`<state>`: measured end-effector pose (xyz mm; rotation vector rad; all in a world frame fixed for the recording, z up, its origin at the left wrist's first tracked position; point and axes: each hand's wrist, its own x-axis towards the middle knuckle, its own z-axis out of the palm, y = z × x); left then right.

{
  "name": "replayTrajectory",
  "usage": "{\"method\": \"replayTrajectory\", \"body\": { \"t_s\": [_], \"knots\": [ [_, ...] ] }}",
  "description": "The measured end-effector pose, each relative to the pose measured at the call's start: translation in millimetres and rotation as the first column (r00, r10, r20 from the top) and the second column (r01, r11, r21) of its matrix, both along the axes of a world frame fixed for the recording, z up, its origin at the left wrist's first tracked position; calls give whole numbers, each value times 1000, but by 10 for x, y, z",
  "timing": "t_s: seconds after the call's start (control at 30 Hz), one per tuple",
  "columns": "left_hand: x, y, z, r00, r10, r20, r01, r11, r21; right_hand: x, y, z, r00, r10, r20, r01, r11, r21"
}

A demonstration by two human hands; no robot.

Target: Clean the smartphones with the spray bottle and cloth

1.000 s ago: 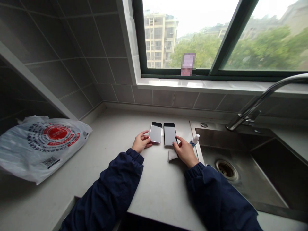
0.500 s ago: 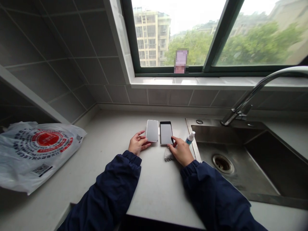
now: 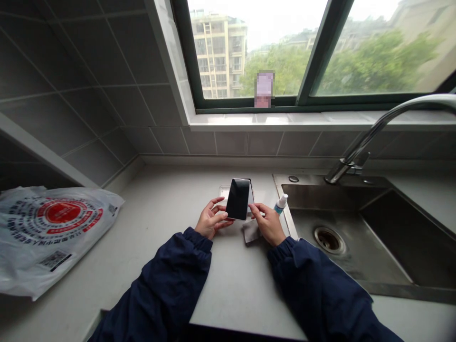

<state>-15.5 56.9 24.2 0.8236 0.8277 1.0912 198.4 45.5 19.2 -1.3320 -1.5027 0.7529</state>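
A phone (image 3: 238, 199) with a dark screen is tilted up over the counter, its lower left corner gripped between the thumb and fingers of my left hand (image 3: 209, 218). My right hand (image 3: 269, 223) has its fingertips closed at the phone's right edge. Partly hidden behind it lies a second phone (image 3: 251, 192), of which a grey strip and black top edge show. A clear, case-like piece (image 3: 223, 190) lies to the left, also partly covered. Under my right hand is a folded grey cloth (image 3: 250, 233). A small white-capped spray bottle (image 3: 280, 204) stands just beyond that hand.
On the right is a steel sink (image 3: 356, 237) with a chrome faucet (image 3: 363, 137). A white plastic bag (image 3: 60, 228) with red print sits at the left on the pale counter (image 3: 167, 204). Behind are a tiled wall (image 3: 231, 143) and a window (image 3: 278, 57).
My left hand has lifted the left phone and shifted it right, in front of the other phone. The clear piece now shows at its former spot. My right fingertips moved slightly left.
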Motion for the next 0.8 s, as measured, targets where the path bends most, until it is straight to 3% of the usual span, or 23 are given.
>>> {"method": "replayTrajectory", "body": {
  "t_s": [0.1, 0.23, 0.37, 0.63, 0.73, 0.8],
  "knots": [
    [56, -64, 11, 998, -58, -6, 58, 998, 18, -31, -16, 7, 987, 110, -119, -115, 993, -31],
    [104, -118, 48, 993, -118, -1, 118, 992, 32, -45, -25, -11, 955, 157, -253, -173, 984, -44],
    [136, -125, 52, 996, -88, 25, 87, 995, 38, -63, -47, -28, 922, 199, -332, -233, 970, -65],
    [277, -144, -41, 986, -74, 147, 87, 993, -79, -219, -182, -1, 860, 349, -372, -411, 906, -100],
    [275, -141, -2, 984, -86, 159, 107, 986, -131, -222, -195, 30, 862, 340, -375, -402, 910, -99],
    [255, -133, 35, 980, -75, 184, 108, 979, -175, -186, -180, 42, 885, 273, -376, -327, 941, -86]
  ]
}}
